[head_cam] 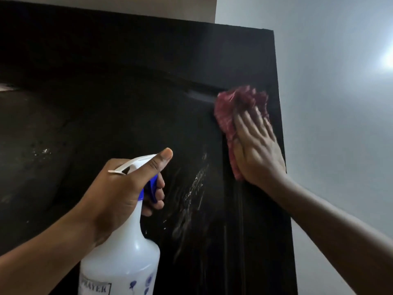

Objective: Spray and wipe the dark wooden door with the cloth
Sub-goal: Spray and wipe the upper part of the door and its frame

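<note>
Nearest, at lower left, one translucent white spray bottle (121, 258) with a blue trigger stands upright in the left hand (119, 192). Its fingers curl round the neck and trigger, and the thumb stretches along the white nozzle head. Hand and bottle hide part of the lower door. Beyond them, wet streaks (195, 184) glisten on the one dark wooden door (127, 92). Farther right, the right hand (257, 150) lies flat, fingers straight and close together, pressing one pink cloth (238, 107) against the door's right strip. A pale wall (340, 124) with one bright light (388, 58) lies far right
</note>
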